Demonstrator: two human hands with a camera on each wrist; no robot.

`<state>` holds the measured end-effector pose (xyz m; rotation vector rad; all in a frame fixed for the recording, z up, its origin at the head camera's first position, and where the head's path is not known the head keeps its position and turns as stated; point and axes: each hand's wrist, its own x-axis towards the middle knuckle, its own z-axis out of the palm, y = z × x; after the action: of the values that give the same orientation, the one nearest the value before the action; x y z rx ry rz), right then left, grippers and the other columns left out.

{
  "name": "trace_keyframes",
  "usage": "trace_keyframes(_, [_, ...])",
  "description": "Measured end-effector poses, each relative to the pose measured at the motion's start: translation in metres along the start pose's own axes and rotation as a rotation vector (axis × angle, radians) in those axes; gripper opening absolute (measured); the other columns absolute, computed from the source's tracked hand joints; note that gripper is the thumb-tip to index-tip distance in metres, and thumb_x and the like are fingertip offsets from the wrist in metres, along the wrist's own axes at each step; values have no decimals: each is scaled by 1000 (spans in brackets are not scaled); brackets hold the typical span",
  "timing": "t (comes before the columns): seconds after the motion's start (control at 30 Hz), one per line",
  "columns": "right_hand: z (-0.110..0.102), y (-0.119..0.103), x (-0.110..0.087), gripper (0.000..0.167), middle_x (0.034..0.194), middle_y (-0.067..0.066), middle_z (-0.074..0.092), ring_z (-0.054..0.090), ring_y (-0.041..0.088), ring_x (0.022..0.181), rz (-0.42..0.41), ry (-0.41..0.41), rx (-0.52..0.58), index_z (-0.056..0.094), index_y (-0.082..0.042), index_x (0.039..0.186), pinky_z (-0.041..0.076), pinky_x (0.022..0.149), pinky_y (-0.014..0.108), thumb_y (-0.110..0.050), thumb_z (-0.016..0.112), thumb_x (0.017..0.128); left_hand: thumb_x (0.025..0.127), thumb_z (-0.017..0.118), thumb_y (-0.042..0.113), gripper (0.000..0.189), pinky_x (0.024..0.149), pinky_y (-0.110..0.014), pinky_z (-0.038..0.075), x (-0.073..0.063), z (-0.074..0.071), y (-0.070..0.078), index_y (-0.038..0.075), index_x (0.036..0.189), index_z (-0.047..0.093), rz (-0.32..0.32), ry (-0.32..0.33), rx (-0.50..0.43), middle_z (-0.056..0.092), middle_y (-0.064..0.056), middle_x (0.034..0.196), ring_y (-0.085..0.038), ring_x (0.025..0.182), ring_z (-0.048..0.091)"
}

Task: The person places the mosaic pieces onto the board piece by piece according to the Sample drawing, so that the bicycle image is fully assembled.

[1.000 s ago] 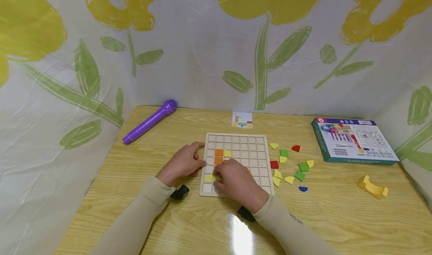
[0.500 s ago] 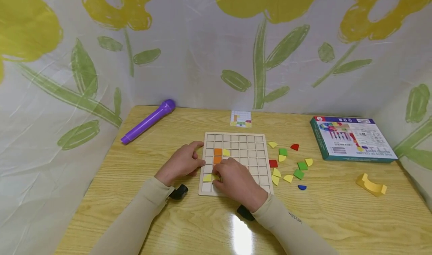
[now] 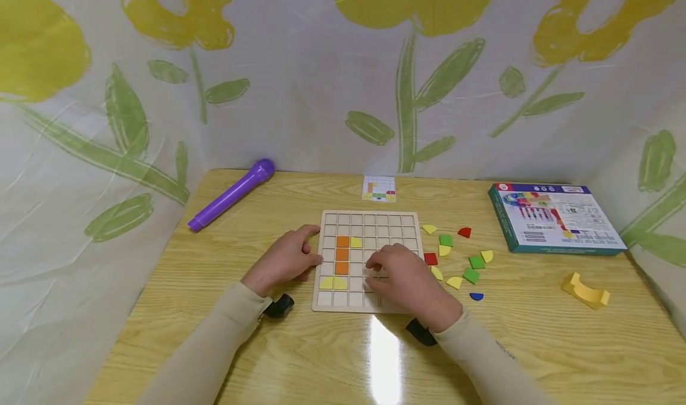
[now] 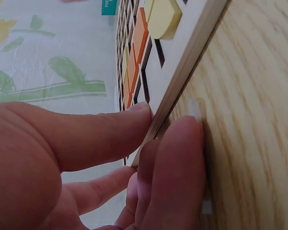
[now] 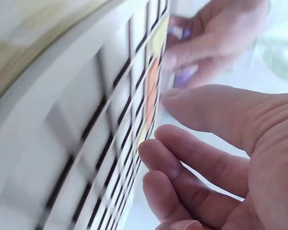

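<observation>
A pale wooden grid board (image 3: 370,219) lies flat on the table. Three orange square tiles (image 3: 342,254) form a column in it, with a yellow quarter-round tile (image 3: 356,242) beside the top one. Two more yellow tiles (image 3: 333,283) sit side by side below. My left hand (image 3: 281,259) touches the board's left edge; in the left wrist view its thumb (image 4: 120,132) lies straight on the rim, other fingers bent beside it. Over the board's lower right part hovers my right hand (image 3: 409,280), fingers loosely bent, nothing visible between thumb and fingertips (image 5: 156,153).
Right of the board lie several loose tiles, among them green squares (image 3: 471,275), a red square (image 3: 431,259) and a blue half-round (image 3: 476,296). A pattern card (image 3: 379,188), purple microphone (image 3: 231,195), boxed set (image 3: 557,219) and yellow curved block (image 3: 585,290) surround it.
My right hand has left the second yellow tile in the lower row and moved right across the board, uncovering that tile and the lowest orange square. My left hand stays at the edge.
</observation>
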<state>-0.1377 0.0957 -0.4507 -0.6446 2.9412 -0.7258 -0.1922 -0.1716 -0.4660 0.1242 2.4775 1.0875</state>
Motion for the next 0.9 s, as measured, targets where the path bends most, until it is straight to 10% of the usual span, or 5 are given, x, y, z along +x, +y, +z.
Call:
trace_keyframes(0.47, [-50, 81, -45, 17, 105, 2, 76, 66, 22, 98, 188, 14, -18, 81, -11, 109, 61, 87, 44, -21, 83, 96, 101, 77, 16, 72, 63, -32, 61, 1, 3, 1, 17, 165, 43, -23, 7, -36, 57, -12, 106, -20, 67, 62])
trace_keyframes(0.9, [-57, 107, -75, 19, 108, 0, 76, 67, 20, 100, 219, -32, -40, 81, -13, 111, 60, 93, 49, -22, 85, 95, 101, 76, 16, 72, 62, -31, 55, 0, 0, 0, 12, 165, 42, 25, 4, 1, 62, -12, 100, -20, 63, 64])
